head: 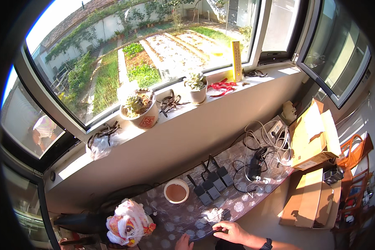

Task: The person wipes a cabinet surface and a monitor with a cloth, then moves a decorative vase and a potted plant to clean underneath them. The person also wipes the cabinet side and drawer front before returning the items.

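Note:
My right hand (230,232), with a dark watch on its wrist, hovers at the front edge of a table with a flower-patterned cover (172,225). Its fingers are apart and hold nothing. Just beyond the fingertips lies a crumpled white cloth or tissue (213,216). My left hand (184,242) shows only in part at the bottom edge, by the table's edge; whether it holds anything is hidden. Farther in stand a round white-rimmed pot (176,191) and several black devices with antennas (211,188). A white and red plush-like thing (129,222) is at the left.
Tangled cables (276,140) and a black power adapter (254,167) lie at the table's right end. Cardboard boxes (315,137) stand beyond, near wooden chairs (357,153). The windowsill (175,109) holds potted succulents (142,109), dried pods, red chillies (221,87) and a yellow thermometer (236,62). Outside, a person (44,131) bends over.

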`<act>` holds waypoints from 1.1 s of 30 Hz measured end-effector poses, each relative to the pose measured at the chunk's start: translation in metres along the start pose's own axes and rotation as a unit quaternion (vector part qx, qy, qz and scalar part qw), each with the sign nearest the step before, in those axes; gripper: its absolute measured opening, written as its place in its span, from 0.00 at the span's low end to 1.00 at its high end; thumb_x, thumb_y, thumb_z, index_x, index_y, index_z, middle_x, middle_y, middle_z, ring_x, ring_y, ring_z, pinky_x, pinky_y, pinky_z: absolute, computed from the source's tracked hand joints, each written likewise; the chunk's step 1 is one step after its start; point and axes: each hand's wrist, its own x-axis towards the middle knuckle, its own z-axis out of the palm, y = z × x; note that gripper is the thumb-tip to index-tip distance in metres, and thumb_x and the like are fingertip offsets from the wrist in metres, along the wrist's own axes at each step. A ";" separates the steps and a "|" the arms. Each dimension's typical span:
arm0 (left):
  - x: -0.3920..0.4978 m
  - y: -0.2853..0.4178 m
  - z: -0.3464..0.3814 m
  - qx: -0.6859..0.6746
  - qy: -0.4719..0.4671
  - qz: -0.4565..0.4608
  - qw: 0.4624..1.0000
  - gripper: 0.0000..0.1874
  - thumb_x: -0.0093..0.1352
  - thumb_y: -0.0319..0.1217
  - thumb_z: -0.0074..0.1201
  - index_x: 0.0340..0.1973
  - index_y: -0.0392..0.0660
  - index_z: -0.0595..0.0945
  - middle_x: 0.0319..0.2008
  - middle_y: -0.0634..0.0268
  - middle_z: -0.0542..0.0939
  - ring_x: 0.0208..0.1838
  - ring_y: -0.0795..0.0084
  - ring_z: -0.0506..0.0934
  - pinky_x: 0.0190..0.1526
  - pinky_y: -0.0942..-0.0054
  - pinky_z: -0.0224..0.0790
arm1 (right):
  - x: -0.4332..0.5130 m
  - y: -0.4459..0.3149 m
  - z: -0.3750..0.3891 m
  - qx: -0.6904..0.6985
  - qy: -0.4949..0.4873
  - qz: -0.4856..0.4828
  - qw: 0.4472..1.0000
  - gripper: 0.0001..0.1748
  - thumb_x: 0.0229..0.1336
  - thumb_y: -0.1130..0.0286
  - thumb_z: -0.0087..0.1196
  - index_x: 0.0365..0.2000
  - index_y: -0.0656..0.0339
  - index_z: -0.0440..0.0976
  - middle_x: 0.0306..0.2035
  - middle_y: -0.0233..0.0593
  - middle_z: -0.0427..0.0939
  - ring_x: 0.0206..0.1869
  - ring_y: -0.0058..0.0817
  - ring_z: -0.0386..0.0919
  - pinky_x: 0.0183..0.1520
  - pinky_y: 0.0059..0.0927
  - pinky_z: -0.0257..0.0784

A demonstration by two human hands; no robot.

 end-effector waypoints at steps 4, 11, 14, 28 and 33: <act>-0.001 0.085 -0.022 -0.022 0.046 0.036 0.998 0.24 0.69 0.38 0.60 0.58 0.42 0.77 0.62 0.52 0.74 0.61 0.49 0.76 0.59 0.56 0.73 | 0.008 -0.013 -0.051 0.046 0.031 0.010 0.998 0.19 0.62 0.66 0.65 0.50 0.64 0.78 0.45 0.38 0.84 0.48 0.25 0.83 0.48 0.28 0.77; 0.073 0.183 -0.119 -0.050 0.202 0.131 0.969 0.20 0.67 0.29 0.61 0.54 0.42 0.78 0.50 0.55 0.80 0.40 0.58 0.83 0.42 0.62 0.79 | 0.026 -0.020 -0.103 0.030 0.115 -0.033 0.992 0.17 0.61 0.67 0.66 0.47 0.64 0.78 0.42 0.39 0.84 0.44 0.27 0.83 0.45 0.28 0.77; 0.130 0.220 -0.187 -0.035 0.301 0.190 0.934 0.17 0.67 0.27 0.60 0.52 0.42 0.79 0.39 0.58 0.81 0.33 0.60 0.82 0.36 0.64 0.77 | 0.022 -0.031 -0.106 0.024 0.135 -0.022 0.990 0.16 0.61 0.68 0.65 0.46 0.64 0.78 0.42 0.40 0.84 0.45 0.27 0.83 0.46 0.27 0.78; 0.371 0.303 -0.368 0.020 0.311 0.132 0.941 0.40 0.66 0.36 0.62 0.70 0.43 0.61 0.34 0.50 0.85 0.39 0.47 0.83 0.45 0.56 0.76 | -0.008 -0.018 -0.133 -0.039 0.187 0.050 0.980 0.15 0.59 0.69 0.66 0.44 0.65 0.80 0.38 0.39 0.85 0.38 0.25 0.84 0.40 0.27 0.78; 0.398 0.305 -0.376 0.014 0.291 0.093 0.952 0.29 0.66 0.35 0.61 0.62 0.43 0.72 0.40 0.43 0.85 0.47 0.43 0.83 0.51 0.54 0.75 | 0.036 -0.014 -0.163 -0.027 0.126 0.001 0.992 0.14 0.58 0.72 0.65 0.44 0.65 0.80 0.41 0.42 0.84 0.44 0.30 0.84 0.44 0.30 0.77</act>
